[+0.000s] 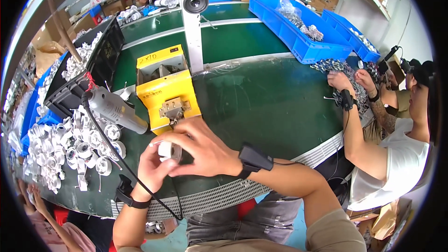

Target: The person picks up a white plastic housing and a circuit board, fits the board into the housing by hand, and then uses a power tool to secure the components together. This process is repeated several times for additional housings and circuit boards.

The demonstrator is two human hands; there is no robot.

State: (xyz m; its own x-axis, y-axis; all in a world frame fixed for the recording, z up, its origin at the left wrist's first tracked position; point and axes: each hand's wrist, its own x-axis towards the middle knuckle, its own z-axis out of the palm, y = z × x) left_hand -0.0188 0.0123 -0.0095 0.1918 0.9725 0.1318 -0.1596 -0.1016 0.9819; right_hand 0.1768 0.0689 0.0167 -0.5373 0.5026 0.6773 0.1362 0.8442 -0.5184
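Observation:
My left hand [155, 167] grips a small white round plastic part [169, 151] from below, with thumb and fingers closed round its side. My right hand [207, 150] curls over the same part from the right, its fingertips meeting it near the top; the exact contact is partly hidden. Just beyond my hands stands a yellow machine [169, 92] with an open-topped bin and a metal fixture at its front. A grey electric screwdriver [116, 109] slants beside the machine, its black cord crossing my left wrist. A heap of white round plastic parts [70, 147] lies to the left.
A black crate [93, 72] of white parts stands at the far left. Large blue bins [298, 32] sit at the far right. At right, a co-worker's hands [343, 81] work over a pile of small parts [336, 67]. A white post [192, 37] rises behind the machine.

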